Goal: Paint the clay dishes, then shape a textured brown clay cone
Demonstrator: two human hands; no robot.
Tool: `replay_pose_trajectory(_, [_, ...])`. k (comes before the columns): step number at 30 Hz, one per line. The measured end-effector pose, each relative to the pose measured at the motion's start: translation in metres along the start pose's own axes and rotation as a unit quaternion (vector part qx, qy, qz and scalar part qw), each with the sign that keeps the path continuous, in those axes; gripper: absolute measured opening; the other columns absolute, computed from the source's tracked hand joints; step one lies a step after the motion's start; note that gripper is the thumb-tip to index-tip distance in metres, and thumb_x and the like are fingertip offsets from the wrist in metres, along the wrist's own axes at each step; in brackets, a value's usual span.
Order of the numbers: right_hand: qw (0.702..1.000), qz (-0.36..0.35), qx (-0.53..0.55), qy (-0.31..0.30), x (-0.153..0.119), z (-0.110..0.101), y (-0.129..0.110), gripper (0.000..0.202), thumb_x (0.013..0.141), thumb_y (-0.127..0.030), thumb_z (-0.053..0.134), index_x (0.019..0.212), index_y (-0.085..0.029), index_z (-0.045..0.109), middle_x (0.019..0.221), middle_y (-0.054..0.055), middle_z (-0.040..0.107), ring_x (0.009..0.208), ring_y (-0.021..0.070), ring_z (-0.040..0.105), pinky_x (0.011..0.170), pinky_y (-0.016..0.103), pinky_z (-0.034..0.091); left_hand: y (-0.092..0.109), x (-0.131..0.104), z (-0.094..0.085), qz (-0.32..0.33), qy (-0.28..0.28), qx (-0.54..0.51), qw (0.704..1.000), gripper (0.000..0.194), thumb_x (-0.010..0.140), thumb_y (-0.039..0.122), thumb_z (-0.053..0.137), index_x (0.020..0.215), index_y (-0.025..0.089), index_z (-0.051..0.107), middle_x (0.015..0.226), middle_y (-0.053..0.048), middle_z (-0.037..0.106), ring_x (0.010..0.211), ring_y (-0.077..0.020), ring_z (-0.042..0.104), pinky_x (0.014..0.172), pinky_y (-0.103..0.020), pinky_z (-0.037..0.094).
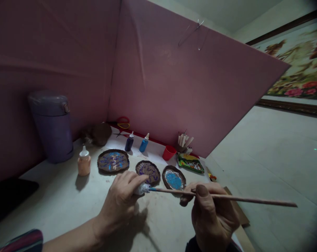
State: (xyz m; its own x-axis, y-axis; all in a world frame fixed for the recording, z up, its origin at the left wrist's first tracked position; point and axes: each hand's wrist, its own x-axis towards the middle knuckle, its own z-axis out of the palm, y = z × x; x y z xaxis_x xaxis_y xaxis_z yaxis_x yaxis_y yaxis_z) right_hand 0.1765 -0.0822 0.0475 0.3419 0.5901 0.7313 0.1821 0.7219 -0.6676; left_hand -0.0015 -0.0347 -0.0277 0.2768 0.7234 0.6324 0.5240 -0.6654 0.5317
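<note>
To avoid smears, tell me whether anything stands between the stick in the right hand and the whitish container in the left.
Nothing visible does: the blue end of the stick, held in the right hand, is right by the whitish container in the left hand. Whether they touch I cannot tell.

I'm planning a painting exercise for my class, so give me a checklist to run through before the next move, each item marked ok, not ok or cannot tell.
1. Brush held by the right hand: ok.
2. Small pale bottle gripped by the left hand: ok.
3. Brush tip touching the small pale bottle: cannot tell; they meet in this view.
4. Colour on the tip: ok, blue shows.
5. Purple bottle and blue bottle upright: ok.
6. Water in the red cup: cannot tell.
</note>
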Motion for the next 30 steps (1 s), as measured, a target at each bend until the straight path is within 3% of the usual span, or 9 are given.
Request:
replay_pose_trajectory(5, [0.999, -0.022, 0.04, 0.024, 0.007, 0.002, -0.009, 0.01, 0.083, -0.013, 0.057, 0.077, -0.018, 0.061, 0.056, -0.003, 0.059, 0.047, 0.0135, 0.057, 0.046, 0.028, 0.047, -0.001, 0.001, -0.003, 0.015, 0.012, 0.04, 0.999, 0.046, 0.071, -0.001, 0.044, 0.109, 0.017, 0.062, 0.094, -0.009, 0.062, 0.087, -0.0245, 0.053, 0.074, -0.038, 0.039])
replay_pose_trajectory(11, [0.997, -0.011, 0.044, 0.066, 0.015, 0.001, -0.009, 0.011, 0.082, -0.015, 0.061, 0.071, -0.016, 0.061, 0.054, -0.003, 0.058, 0.041, 0.0129, 0.056, 0.039, 0.025, 0.045, -0.003, 0.002, -0.002, -0.019, 0.013, -0.035, 0.999, 0.038, 0.077, 0.007, 0.055, 0.112, 0.019, 0.059, 0.097, -0.006, 0.062, 0.091, -0.0228, 0.054, 0.078, -0.038, 0.042])
replay_pose_trajectory(20, [0.997, 0.03, 0.023, 0.069, 0.013, 0.001, -0.002, 0.013, 0.079, -0.018, 0.066, 0.068, -0.016, 0.06, 0.05, -0.004, 0.06, 0.036, 0.0118, 0.056, 0.037, 0.022, 0.046, -0.002, -0.001, 0.003, -0.054, 0.005, -0.112, 0.992, 0.035, 0.077, 0.009, 0.057, 0.11, 0.021, 0.059, 0.096, -0.004, 0.063, 0.091, -0.021, 0.056, 0.08, -0.038, 0.044])
replay_pose_trajectory(30, [0.998, 0.042, -0.035, 0.032, -0.001, -0.002, 0.0, 0.014, 0.08, -0.02, 0.066, 0.069, -0.016, 0.06, 0.05, -0.003, 0.062, 0.039, 0.0115, 0.057, 0.04, 0.022, 0.047, 0.002, 0.001, 0.001, -0.033, -0.007, -0.062, 0.997, 0.035, 0.077, 0.009, 0.057, 0.11, 0.018, 0.06, 0.093, -0.006, 0.063, 0.087, -0.0225, 0.056, 0.076, -0.039, 0.045])
